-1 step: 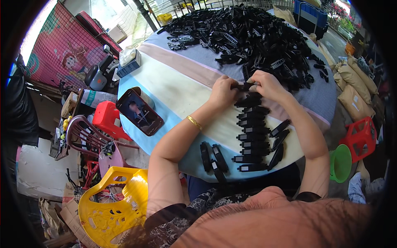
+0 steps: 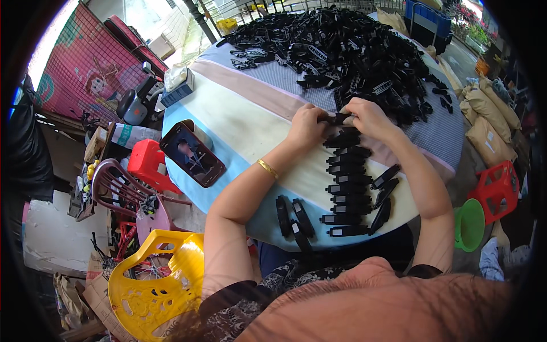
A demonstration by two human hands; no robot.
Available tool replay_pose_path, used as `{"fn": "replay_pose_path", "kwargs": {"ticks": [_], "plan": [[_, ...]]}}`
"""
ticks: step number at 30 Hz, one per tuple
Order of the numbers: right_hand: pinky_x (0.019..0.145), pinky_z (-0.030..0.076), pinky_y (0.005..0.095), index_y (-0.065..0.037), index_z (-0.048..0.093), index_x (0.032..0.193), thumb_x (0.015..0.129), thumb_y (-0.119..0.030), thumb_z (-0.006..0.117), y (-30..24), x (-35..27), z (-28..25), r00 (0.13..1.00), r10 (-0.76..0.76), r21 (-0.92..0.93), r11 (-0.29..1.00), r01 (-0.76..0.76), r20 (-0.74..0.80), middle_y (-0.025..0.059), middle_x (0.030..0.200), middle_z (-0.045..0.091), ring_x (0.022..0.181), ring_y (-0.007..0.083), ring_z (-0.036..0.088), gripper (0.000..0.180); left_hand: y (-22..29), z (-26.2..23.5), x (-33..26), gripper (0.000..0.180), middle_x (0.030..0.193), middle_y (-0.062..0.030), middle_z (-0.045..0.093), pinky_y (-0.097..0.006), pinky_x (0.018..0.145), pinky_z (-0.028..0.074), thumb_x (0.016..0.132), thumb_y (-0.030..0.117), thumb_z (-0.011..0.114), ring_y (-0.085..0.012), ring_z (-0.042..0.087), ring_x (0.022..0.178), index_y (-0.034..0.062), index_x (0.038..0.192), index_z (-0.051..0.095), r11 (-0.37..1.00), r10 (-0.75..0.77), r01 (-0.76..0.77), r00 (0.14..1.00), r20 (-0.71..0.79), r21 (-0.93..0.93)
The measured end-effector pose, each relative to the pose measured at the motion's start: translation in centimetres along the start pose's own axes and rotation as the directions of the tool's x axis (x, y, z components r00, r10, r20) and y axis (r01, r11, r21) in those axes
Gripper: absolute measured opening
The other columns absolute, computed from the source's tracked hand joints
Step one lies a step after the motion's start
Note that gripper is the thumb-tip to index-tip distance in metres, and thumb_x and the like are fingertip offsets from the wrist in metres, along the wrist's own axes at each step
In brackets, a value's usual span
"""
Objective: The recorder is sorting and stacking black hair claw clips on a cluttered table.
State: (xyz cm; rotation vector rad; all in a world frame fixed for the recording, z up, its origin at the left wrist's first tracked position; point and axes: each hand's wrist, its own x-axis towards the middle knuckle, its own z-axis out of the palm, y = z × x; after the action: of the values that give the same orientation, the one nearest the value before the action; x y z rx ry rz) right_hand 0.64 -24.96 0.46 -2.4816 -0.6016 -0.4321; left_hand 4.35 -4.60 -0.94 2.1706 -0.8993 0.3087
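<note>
Pinching one black plastic piece (image 2: 341, 118) together, the left hand (image 2: 307, 126) and right hand (image 2: 369, 115) keep fingers curled tight.

Blk clips (image 2: 364, 51), striped cloth (image 2: 250, 122)

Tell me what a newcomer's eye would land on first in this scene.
First, the big heap of black plastic parts covering the far side of the round table. Next, the left hand and right hand, meeting on one black piece at the head of a neat column of stacked black pieces running toward the person. To the left, a phone lies at the table's edge, with a yellow plastic chair below.
</note>
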Motion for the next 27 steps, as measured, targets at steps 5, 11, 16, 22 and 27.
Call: {"fn": "replay_pose_path", "kwargs": {"ticks": [5,11,16,22,27], "plan": [[0.067,0.047,0.0375,-0.002,0.065,0.084,0.071,-0.008,0.067,-0.1,0.2,-1.1,0.997,-0.053,-0.136,0.989,0.059,0.051,0.0118,0.082,0.059,0.077,0.0310,0.058,0.015,-0.9,-0.5,0.5,0.017,0.078,-0.0153,0.064,-0.037,0.072,0.048,0.064,0.009,0.066,-0.0302,0.060,0.074,0.0035,0.080,0.070,0.999,0.009,-0.012,0.997,0.071,0.048],[0.065,0.046,0.0372,-0.003,0.066,0.081,0.069,-0.011,0.069,0.9,0.4,-0.6,0.997,-0.066,-0.016,0.998,0.067,0.049,0.0115,0.078,0.059,0.074,0.0299,0.058,0.015,-1.3,-0.4,0.9,0.018,0.079,-0.0149,0.063,-0.037,0.071,0.048,0.064,0.008,0.066,-0.0299,0.060,0.073,0.0021,0.081,0.070,1.000,0.017,-0.016,0.994,0.104,-0.012],[0.060,0.044,0.0355,-0.003,0.067,0.079,0.064,-0.020,0.075,1.0,0.5,1.0,0.998,-0.050,0.104,0.993,0.047,0.030,0.0110,0.073,0.058,0.070,0.0290,0.057,0.024,-0.4,-0.4,0.7,0.018,0.081,-0.0131,0.062,-0.036,0.069,0.049,0.065,0.009,0.068,-0.0276,0.060,0.071,0.0011,0.081,0.069,0.992,-0.022,0.041,0.987,0.161,-0.117],[0.059,0.045,0.0313,0.000,0.065,0.077,0.070,-0.012,0.067,2.5,0.3,-0.3,0.971,0.084,0.298,0.943,-0.150,0.223,0.0121,0.078,0.062,0.066,0.0234,0.059,0.013,0.9,-2.1,1.0,0.016,0.080,-0.0106,0.063,-0.030,0.066,0.049,0.070,0.008,0.065,-0.0193,0.061,0.072,0.0016,0.084,0.068,0.987,0.059,0.018,0.880,0.471,-0.157],[0.075,0.045,0.0339,-0.005,0.064,0.099,0.075,-0.006,0.058,3.2,0.9,0.3,0.965,-0.134,-0.300,0.952,0.062,-0.227,0.0055,0.103,0.061,0.091,0.0239,0.055,0.025,-0.1,-2.3,3.9,0.021,0.090,-0.0130,0.064,-0.032,0.073,0.049,0.071,0.003,0.061,-0.0263,0.061,0.080,0.0027,0.092,0.067,0.984,0.170,-0.177,0.852,0.496,-0.034]]}}
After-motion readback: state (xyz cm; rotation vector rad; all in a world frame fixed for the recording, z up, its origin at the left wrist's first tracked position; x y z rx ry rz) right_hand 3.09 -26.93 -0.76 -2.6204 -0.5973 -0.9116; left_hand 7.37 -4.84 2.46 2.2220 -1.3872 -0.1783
